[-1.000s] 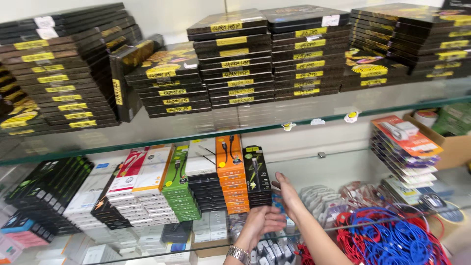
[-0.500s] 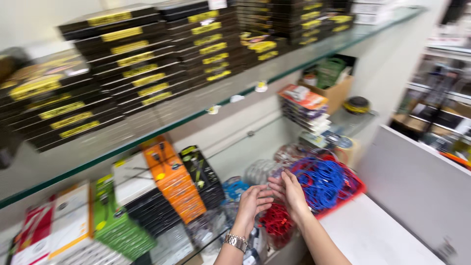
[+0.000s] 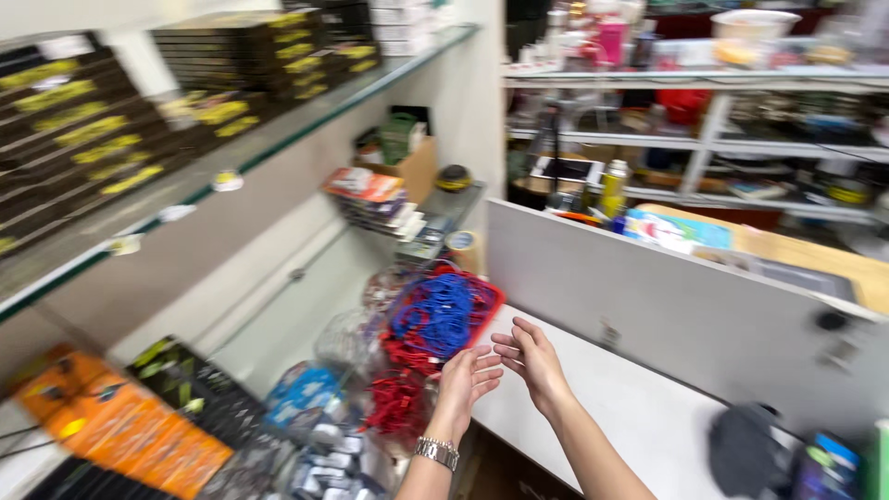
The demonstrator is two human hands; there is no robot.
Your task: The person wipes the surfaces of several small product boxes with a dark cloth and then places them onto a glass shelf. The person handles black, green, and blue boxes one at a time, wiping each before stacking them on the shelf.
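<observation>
The head view is looking down and to the right along a crowded shop corner, and it is smeared by motion, so small details are not readable. Both hands are hovering empty over the near edge of the white bench [image 3: 639, 407]. The left hand [image 3: 466, 375], with a metal watch [image 3: 437, 451] on its wrist, is spreading its fingers wide, palm toward the right. The right hand [image 3: 530, 356] is facing it, fingers loosely extended, the fingertips of the two nearly meeting. Neither is gripping anything.

The thing nearest to them is the red tray [image 3: 482, 319] heaped with blue cables [image 3: 440, 310], sitting just beyond the fingertips. A bundle of red cables [image 3: 396, 405] is lying just left of the left hand, near clear bags whose contents are too blurred to name.

Judging from this pose, the hands are closing on the tray from its near side. To do that well, they should be spreading to opposite rims rather than pinching one corner, since the loose coils are piled above the rim and could spill if it tips. Keeping it level and sliding it toward the bare bench before lifting seems safest, because the red bundle and bags are crowding its left side and may snag.

Further left, orange boxes [image 3: 120, 431] are standing in rows, and dark boxes with yellow labels [image 3: 83, 139] are stacked on the glass shelf [image 3: 278, 139] above.
</observation>
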